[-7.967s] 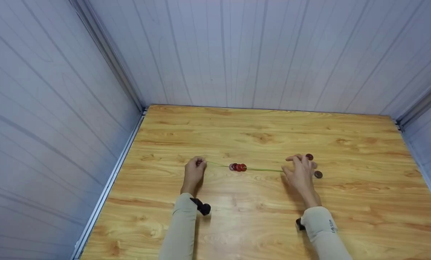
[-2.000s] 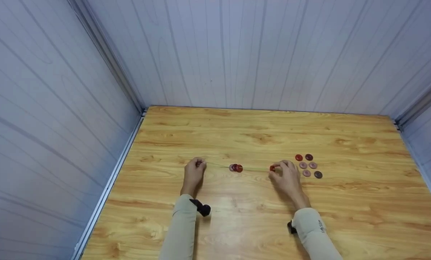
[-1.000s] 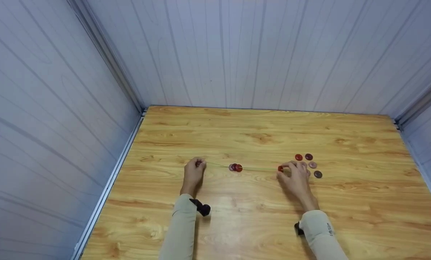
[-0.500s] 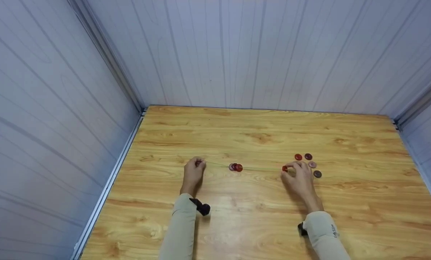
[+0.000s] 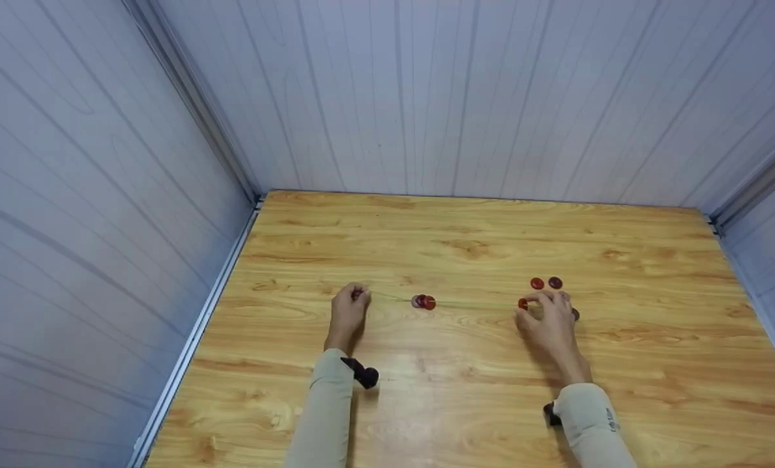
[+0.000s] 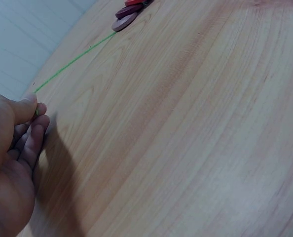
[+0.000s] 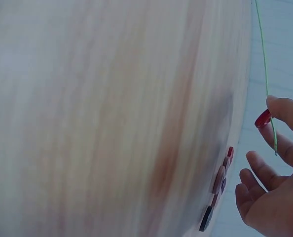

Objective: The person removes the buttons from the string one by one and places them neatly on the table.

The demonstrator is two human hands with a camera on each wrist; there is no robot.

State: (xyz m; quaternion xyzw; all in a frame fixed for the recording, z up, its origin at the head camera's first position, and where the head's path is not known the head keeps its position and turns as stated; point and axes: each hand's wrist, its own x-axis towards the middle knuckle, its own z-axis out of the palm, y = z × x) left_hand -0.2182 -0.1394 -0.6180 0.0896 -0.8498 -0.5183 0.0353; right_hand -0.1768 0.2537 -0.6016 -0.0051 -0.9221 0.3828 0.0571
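Note:
A green string [image 5: 468,303] runs between the two hands above the wooden table. My left hand [image 5: 348,315] pinches its left end between thumb and fingers; the grip shows in the left wrist view, where the string [image 6: 72,61] leads off to the threaded buttons. A pink, a dark and a red button [image 5: 430,303] overlap on the string's middle. My right hand [image 5: 551,323] pinches another red button [image 7: 263,119] between thumb and index finger, its other fingers spread. The string passes at this button and its free tip [image 7: 275,150] hangs just beyond.
Loose buttons lie by the right hand: a red button [image 5: 537,283], a dark red button [image 5: 555,283] and a grey-brown button [image 5: 576,314], others hidden behind the hand. Panelled walls [image 5: 426,97] enclose the wooden table [image 5: 426,390].
Over two seconds, my right hand has slid the red button rightward along the string. Eight seconds ago the threaded group held more red buttons. My left hand has stayed put.

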